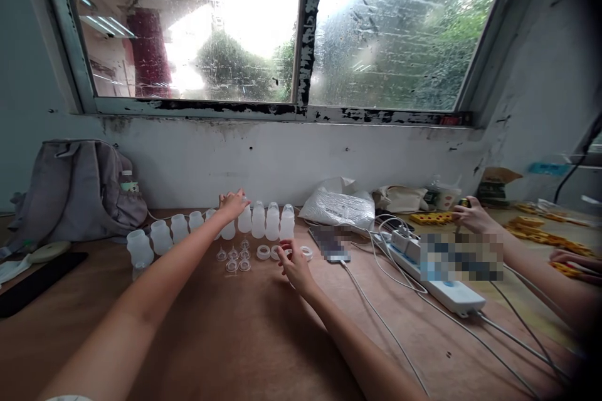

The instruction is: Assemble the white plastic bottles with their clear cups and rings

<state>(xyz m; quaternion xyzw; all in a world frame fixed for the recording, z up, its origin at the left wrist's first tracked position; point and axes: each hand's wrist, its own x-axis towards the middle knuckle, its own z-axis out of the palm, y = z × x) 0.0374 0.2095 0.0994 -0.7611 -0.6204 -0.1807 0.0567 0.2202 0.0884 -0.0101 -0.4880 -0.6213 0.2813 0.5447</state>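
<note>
A row of several frosted white bottles (258, 220) stands along the back of the wooden table. My left hand (232, 203) reaches over the row, its fingers closed at the top of one bottle (244, 222). Bottles to its right have clear domed tops; those to its left look open. Several clear nipple-shaped pieces (232, 264) lie in front of the row. My right hand (292, 262) hovers with fingers apart over white rings (263, 252), partly hiding some of them; one more ring (306, 253) lies to its right.
A grey backpack (89, 188) and a black flat case (42, 283) are at the left. A plastic-wrapped package (339, 205), a phone (329, 242), a white power strip (451, 288) and cables lie to the right. Another person's hands (476, 218) work among yellow parts (536, 232) at the far right.
</note>
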